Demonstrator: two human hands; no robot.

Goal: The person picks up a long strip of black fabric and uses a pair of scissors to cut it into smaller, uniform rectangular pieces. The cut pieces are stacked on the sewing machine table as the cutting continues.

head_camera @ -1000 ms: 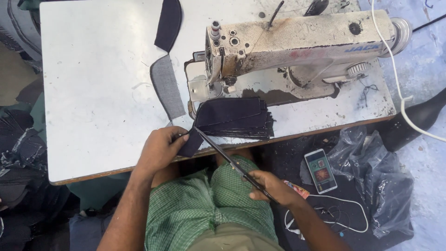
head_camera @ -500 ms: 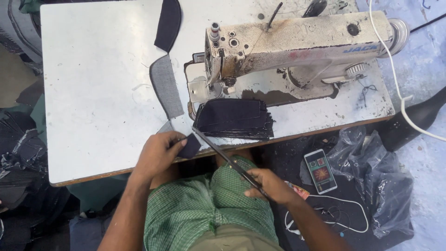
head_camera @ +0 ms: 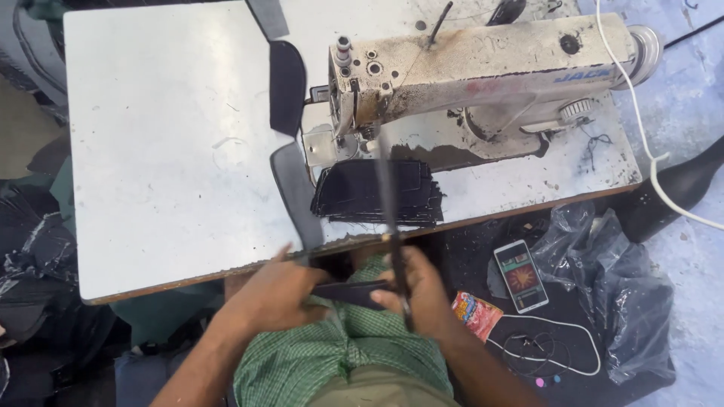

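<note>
We see both hands held together just below the near edge of the tabletop [head_camera: 173, 188], over a lap in green checked cloth. The left hand [head_camera: 275, 298] is closed on one end of a small dark fabric piece [head_camera: 348, 292], which stretches across to the right hand [head_camera: 422, 298]. The right hand is wrapped around the handles of a pair of scissors [head_camera: 391, 226], whose long blades point away from us, up over the near edge and across a stack of dark fabric pieces [head_camera: 377, 194]. The blades are blurred, so we cannot tell whether they stand apart or together.

That stack lies near the near edge, right in front of the worn cream sewing machine [head_camera: 475, 75], which fills the right half of the tabletop. A grey and black strip of fabric [head_camera: 290, 143] runs from the far edge to the near edge just left of the machine.

Off the right near corner, on dark cloth on the floor, lie a phone [head_camera: 520, 275], a small red packet [head_camera: 477, 315] and a crumpled plastic bag [head_camera: 611, 294].
</note>
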